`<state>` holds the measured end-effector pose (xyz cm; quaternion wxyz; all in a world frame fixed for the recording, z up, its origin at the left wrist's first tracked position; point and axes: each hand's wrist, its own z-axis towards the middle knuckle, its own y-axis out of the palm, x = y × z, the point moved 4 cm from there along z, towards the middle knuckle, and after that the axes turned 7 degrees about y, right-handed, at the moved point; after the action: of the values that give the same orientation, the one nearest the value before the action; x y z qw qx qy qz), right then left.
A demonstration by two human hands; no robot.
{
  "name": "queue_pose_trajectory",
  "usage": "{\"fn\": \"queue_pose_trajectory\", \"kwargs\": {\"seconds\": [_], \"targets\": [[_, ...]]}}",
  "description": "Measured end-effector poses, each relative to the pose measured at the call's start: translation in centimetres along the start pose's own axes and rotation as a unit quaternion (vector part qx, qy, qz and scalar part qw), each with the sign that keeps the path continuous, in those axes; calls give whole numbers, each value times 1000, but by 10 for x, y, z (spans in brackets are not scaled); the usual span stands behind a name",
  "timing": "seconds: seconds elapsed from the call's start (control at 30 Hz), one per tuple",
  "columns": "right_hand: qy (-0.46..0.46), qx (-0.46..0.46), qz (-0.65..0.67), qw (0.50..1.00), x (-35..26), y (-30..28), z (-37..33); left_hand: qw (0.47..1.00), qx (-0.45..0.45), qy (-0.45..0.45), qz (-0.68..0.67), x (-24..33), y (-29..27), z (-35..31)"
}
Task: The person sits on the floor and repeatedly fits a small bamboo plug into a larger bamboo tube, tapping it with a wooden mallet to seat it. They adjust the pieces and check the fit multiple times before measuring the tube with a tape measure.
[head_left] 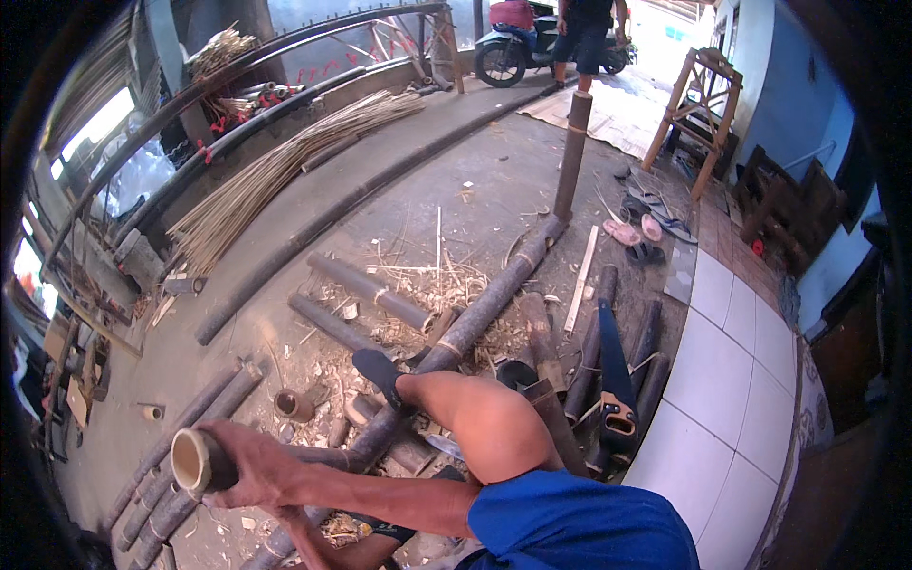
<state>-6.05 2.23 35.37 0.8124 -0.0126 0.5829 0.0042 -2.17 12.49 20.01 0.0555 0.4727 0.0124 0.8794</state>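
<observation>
A short, dark bamboo tube [192, 462] is held out at the left, its pale hollow end facing up and left. My right hand [258, 460] is wrapped round it from the right. Below, my left hand [235, 496] grips its lower side; the hands overlap, so part of the left one is hidden. On the floor close by stands a short bamboo piece [294, 406] with an open end. A long dark bamboo pole [489, 309] lies under my bent leg, amid pale shavings [418, 275].
To the right, a handsaw [617, 380] lies over several bamboo lengths [651, 347] beside white tiles [722, 380]. More poles [190, 427] lie at left. Thin strips [275, 180] are bundled farther back. Behind them are a motorbike [518, 47], a standing person [584, 38] and a wooden stand [698, 104].
</observation>
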Motion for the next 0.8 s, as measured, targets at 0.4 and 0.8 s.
{"fn": "queue_pose_trajectory", "kwargs": {"seconds": [0.4,0.8], "targets": [[-9,32,-17,999,-9,3,-7,1000,7,0,2,5,4,-4],[-28,56,-25,998,-5,20,-17,1000,14,-3,22,21,4,-24]]}}
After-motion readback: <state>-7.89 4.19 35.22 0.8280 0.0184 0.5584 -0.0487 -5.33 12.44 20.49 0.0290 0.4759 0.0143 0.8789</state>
